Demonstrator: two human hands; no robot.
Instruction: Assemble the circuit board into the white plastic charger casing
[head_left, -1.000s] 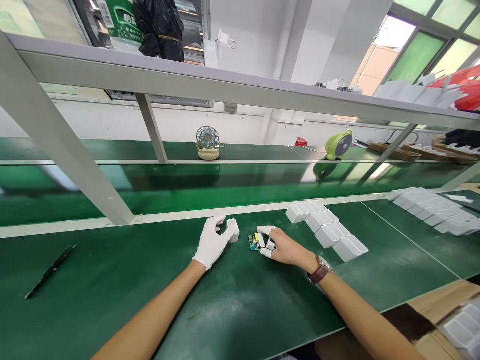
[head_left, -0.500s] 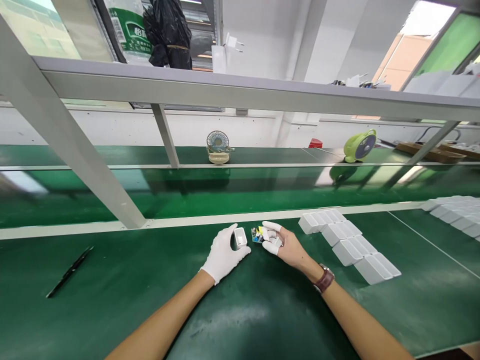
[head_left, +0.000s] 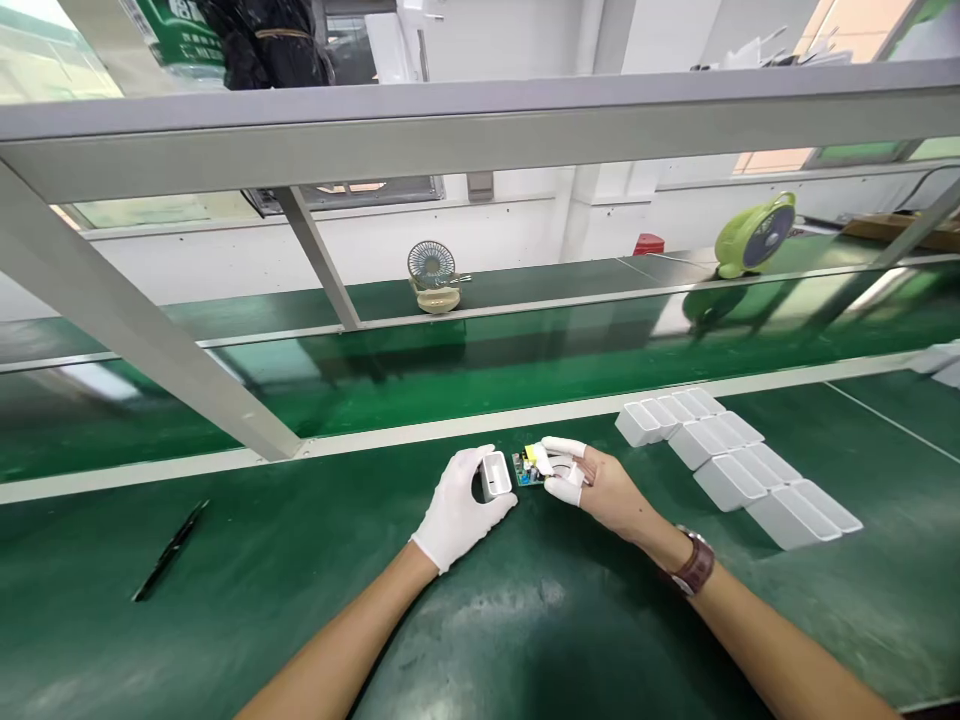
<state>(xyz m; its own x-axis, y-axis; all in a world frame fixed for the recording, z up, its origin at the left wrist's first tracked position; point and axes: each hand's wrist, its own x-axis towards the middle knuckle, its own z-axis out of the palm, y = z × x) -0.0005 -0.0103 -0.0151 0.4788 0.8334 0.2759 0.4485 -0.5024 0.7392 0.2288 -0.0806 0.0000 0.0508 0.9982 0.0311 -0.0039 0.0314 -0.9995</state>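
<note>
In a white glove, my left hand (head_left: 459,508) is closed around a small white plastic case (head_left: 496,474), whose open end faces up toward me. A small circuit board (head_left: 528,468) with yellow and blue parts is pinched in my right hand (head_left: 592,484), which has white covers on its thumb and fingers. White wires and a white piece (head_left: 568,468) show between those fingers. Case and board are close together but apart. My palm hides part of the white piece.
Rows of white plastic cases (head_left: 739,465) stand to the right. A black pen (head_left: 171,552) lies at the left. A slanted metal post (head_left: 217,380) and a shelf beam (head_left: 465,140) frame the bench's far side. Two small fans (head_left: 433,272) stand beyond.
My view has shifted and tilted, so the bench appears moved. Both hands still hold the same things, and the case and board remain a small gap apart.
</note>
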